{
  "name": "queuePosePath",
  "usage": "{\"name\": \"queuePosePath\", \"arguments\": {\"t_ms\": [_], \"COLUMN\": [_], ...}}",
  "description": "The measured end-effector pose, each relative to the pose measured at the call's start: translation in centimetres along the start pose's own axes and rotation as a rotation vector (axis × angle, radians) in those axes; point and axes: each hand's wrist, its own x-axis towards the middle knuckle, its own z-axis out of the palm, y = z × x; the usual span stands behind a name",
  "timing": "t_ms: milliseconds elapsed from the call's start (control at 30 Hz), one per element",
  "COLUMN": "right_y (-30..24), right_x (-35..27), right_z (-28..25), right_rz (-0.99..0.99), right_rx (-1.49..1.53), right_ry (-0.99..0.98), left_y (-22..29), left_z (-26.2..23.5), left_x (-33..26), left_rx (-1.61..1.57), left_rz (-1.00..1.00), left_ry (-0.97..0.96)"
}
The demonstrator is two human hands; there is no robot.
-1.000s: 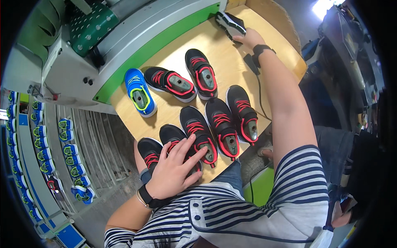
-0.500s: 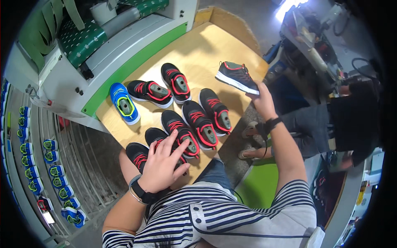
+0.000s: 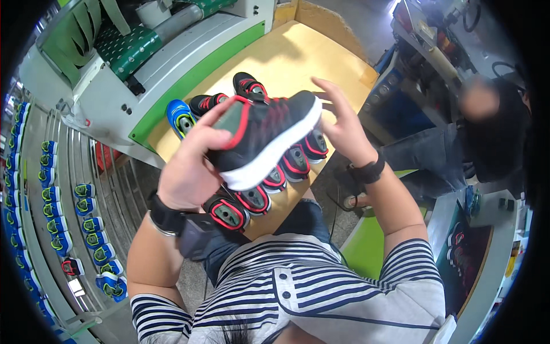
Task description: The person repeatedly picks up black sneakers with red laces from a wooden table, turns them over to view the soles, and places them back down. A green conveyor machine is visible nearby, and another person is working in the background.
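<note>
A black shoe with red trim and a white sole (image 3: 265,137) is lifted close to the camera, above the wooden table (image 3: 292,57). My left hand (image 3: 192,166) grips its heel end. My right hand (image 3: 342,125) touches its toe end with the fingers spread. Beneath it on the table lie several black and red shoes (image 3: 232,211) in a row, partly hidden by the raised shoe. A blue shoe (image 3: 180,117) lies at the left end of the row.
A green and grey machine (image 3: 143,51) runs along the table's far left side. At far left, racks hold rows of blue shoes (image 3: 54,226). A seated person in dark clothes (image 3: 487,137) is at the right, beside a cluttered workbench (image 3: 435,40).
The shoe that lay at the table's far edge under my right hand is now raised in front of me. My left hand left the row of shoes and took its heel.
</note>
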Motion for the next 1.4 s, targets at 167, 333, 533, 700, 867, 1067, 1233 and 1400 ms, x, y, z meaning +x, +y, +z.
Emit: {"name": "queuePosePath", "arguments": {"t_ms": [167, 333, 533, 700, 867, 1067, 1233, 1400], "right_y": [1.9, 1.0, 1.2, -2.4, -4.8, 1.2, 4.3, 12.8], "right_x": [-5.9, -9.2, -7.5, -1.9, 17.1, 39.6, 38.7, 32.9], "right_z": [3.1, 7.2, 7.8, 2.7, 2.6, 11.6, 17.2, 9.9], "right_rz": [0.197, 0.204, 0.284, 0.407, -0.142, -0.223, -0.029, -0.015], "right_rx": [-0.072, -0.354, -0.140, 0.063, 0.147, -0.127, -0.265, -0.663], "right_ry": [-0.115, -0.194, -0.013, 0.023, 0.092, 0.037, -0.103, -0.217], "left_y": [5.5, 13.2, 20.6, 21.2, 8.9, -1.9, -5.2, -6.4], "left_z": [-0.6, -4.3, -14.4, -14.6, -9.6, -6.4, -7.8, -9.5], "left_x": [0.4, 10.5, 19.7, 17.9, 7.9, 1.0, -0.7, -0.8], "left_rx": [0.164, 0.769, 1.404, 1.260, 1.413, 1.222, 1.691, 1.562], "left_rz": [0.391, 1.099, 1.036, 1.086, 0.779, 0.351, -0.032, -0.197], "left_ry": [0.096, 0.493, 1.058, 1.036, 0.517, 0.375, 0.137, -0.010]}}
